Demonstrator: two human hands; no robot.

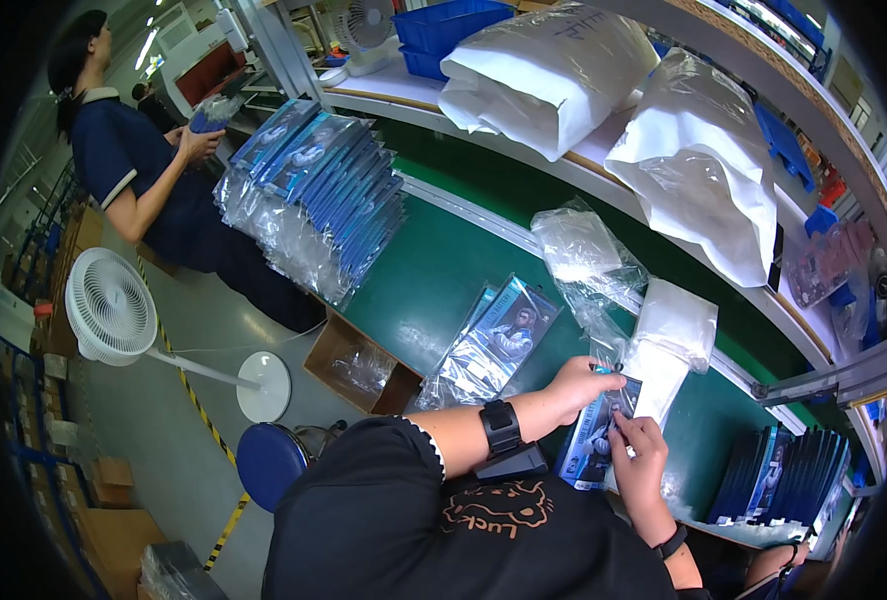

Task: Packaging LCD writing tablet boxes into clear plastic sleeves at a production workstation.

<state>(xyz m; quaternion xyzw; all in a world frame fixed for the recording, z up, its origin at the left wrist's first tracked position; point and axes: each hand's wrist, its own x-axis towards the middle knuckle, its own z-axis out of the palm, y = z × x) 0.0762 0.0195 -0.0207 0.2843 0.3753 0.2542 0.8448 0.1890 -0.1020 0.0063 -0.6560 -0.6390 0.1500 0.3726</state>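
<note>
A flat blue printed box (590, 445) stands tilted close to my body, between my two hands. My left hand (576, 388) is closed at its upper end, thumb stretched across the top corner. My right hand (644, 455) has its fingers curled against the box's right side, fingertips pinched on its front. Clear film shows beside my left thumb; whether it wraps the box I cannot tell. Just beyond lies a stack of white plastic sleeves (676, 325). To the left, several similar boxes in clear bags (509, 330) lie overlapping on the green table (424, 255).
Bagged blue packages form a tall pile (314, 190) at the far left. A row of blue boxes (779, 475) stands at the right. Crumpled clear bags (584, 245) and large white sacks (699, 160) lie beyond. A cardboard carton (359, 365), stool (269, 462), fan (112, 305) and co-worker (154, 180) are left.
</note>
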